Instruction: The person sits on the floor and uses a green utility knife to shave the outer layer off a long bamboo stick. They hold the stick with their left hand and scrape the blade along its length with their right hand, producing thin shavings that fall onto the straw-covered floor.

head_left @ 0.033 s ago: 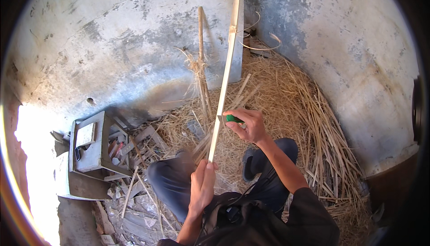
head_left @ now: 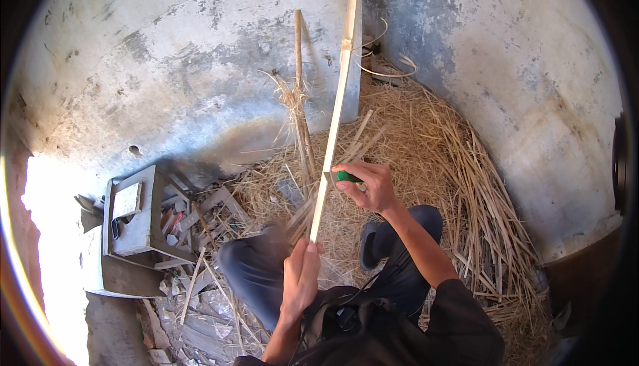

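Observation:
A long, pale split-bamboo strip (head_left: 336, 116) slants up and away in front of me, with a node near its far part. My left hand (head_left: 301, 276) is closed round its near end, thumb along the strip. In my right hand (head_left: 374, 185) is a small knife with a green handle (head_left: 346, 177), pinched between thumb and fingers. Its short dark blade touches the strip about midway along the near part. Most of the handle is hidden in my palm. My bent legs are on either side below the strip.
Loose straw-like shavings (head_left: 426, 133) and long thin strips (head_left: 492, 219) cover the floor ahead and right. A stick (head_left: 298, 46) with fibres caught on it leans on the stained wall (head_left: 166, 66). At left, a wooden stool-like piece (head_left: 143, 199) lies tipped among rubble.

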{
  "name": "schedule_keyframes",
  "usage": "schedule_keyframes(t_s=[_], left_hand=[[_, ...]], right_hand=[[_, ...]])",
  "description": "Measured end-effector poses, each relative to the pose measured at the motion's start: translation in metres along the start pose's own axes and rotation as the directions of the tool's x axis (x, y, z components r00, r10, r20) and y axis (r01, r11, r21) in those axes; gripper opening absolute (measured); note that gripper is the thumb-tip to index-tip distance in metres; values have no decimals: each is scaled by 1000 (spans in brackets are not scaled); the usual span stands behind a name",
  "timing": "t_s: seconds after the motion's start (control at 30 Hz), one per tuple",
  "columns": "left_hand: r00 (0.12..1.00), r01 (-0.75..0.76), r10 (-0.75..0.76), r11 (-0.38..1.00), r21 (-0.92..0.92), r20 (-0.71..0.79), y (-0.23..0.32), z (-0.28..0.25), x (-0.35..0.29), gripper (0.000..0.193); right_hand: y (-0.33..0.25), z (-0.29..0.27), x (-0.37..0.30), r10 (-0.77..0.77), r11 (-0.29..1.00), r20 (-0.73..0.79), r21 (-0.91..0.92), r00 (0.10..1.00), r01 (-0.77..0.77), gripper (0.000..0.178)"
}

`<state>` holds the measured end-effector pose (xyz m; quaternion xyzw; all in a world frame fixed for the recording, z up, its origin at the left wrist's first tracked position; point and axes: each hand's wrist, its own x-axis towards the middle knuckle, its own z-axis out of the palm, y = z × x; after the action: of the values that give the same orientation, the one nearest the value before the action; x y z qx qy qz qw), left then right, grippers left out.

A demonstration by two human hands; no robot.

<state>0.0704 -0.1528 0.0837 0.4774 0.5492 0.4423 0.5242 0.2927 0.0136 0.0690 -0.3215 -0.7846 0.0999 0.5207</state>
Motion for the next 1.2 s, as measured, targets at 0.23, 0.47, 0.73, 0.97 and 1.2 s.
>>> schedule_keyframes(t_s=[0.23, 0.47, 0.73, 0.97, 1.2], left_hand=[[997, -34, 41, 994, -100, 71, -24, -4, -24, 28], [993, 68, -64, 997, -36, 103, -26, -21, -50, 30], [976, 172, -171, 985, 3, 133, -30, -38, -86, 33], [975, 193, -193, 981, 10, 115, -32, -51, -89, 32], [957, 277, -251, 942, -189, 148, -42, -52, -78, 27]], right_hand=[[21, -13, 6, 140, 990, -122, 1, 983, -140, 36], [41, -21, 12, 209, 974, -148, -51, 967, -219, 44], [62, -33, 26, 267, 949, -197, -114, 943, -293, 38], [60, -34, 22, 289, 937, -184, -146, 940, -316, 35], [68, -36, 23, 518, 752, 181, 369, 836, -546, 53]])
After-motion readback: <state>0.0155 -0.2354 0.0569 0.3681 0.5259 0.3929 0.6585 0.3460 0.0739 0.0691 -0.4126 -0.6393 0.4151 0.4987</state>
